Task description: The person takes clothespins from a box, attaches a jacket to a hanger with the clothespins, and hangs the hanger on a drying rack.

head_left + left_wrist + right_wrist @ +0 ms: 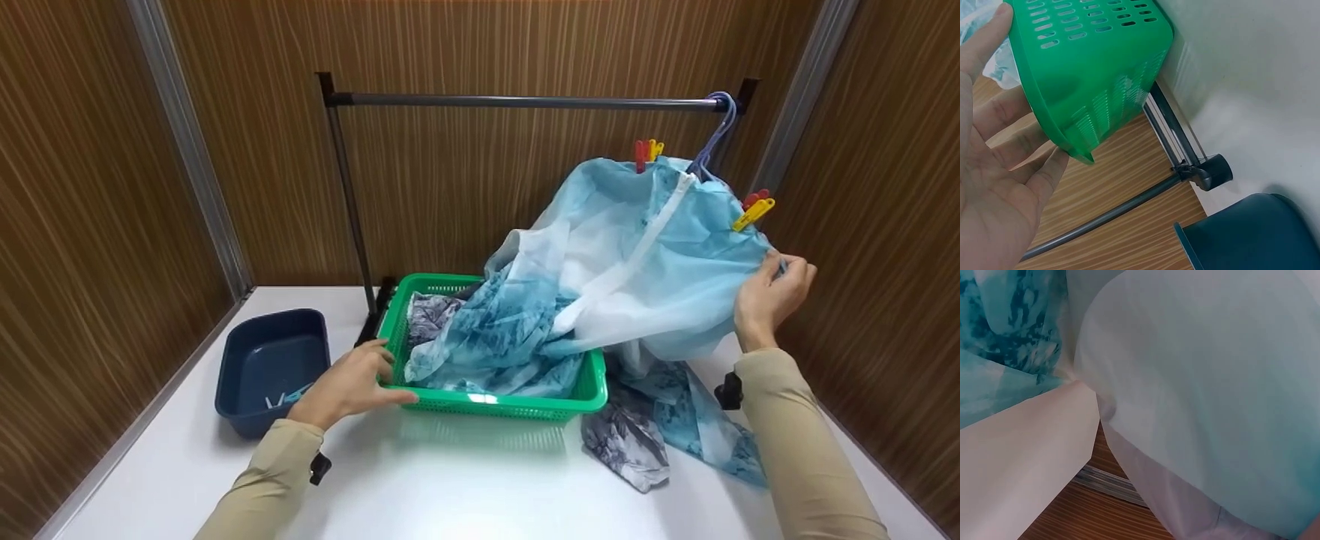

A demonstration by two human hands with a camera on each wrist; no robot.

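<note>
A light, blue-and-white garment (637,255) hangs from a blue hanger (720,135) at the rod's right end. Red and yellow clothespins (752,215) are on its upper edge. At its right side, my right hand (772,296) pinches the fabric between thumb and fingers. The garment's patterned lower part spreads left into a green basket (487,409). My left hand (352,382) rests at the basket's front left corner, thumb and fingers spread over the rim (1044,115). In the right wrist view, pale fabric (1202,394) fills most of the picture and hides the right fingers.
A dark blue tub (270,360) with small light-coloured pieces stands left of the basket. Behind it rises the metal rack (525,101). Grey patterned cloth (626,439) and blue cloth (705,420) lie on the white table, right of the basket. Wood-grain walls enclose both sides and the back.
</note>
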